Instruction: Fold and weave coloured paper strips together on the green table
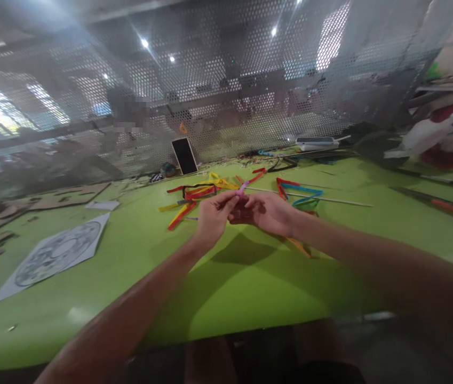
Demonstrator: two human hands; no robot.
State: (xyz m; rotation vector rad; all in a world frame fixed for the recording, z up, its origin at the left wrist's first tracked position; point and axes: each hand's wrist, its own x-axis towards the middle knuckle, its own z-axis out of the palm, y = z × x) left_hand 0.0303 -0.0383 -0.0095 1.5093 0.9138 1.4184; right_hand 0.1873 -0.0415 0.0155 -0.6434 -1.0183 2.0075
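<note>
Purple strip (243,188) sits in left fingers (231,202); table edge (226,329) well apart.

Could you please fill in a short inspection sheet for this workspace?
Surface: green tabletop, with a loose printed sheet on its left part.
Job's things: a small purple strip at the fingertips; coloured strips lie beyond and beside the hands, with a pale stick to the right.
Clutter: cardboard pieces at far left; small scraps toward the back; a dark-screened device propped up.
Grippers: bare hands; the left hand pinches the purple strip, the right hand is close by, contact unclear.
Cables: nothing seen.
Surroundings: a perforated screen behind the table, lights visible.
</note>
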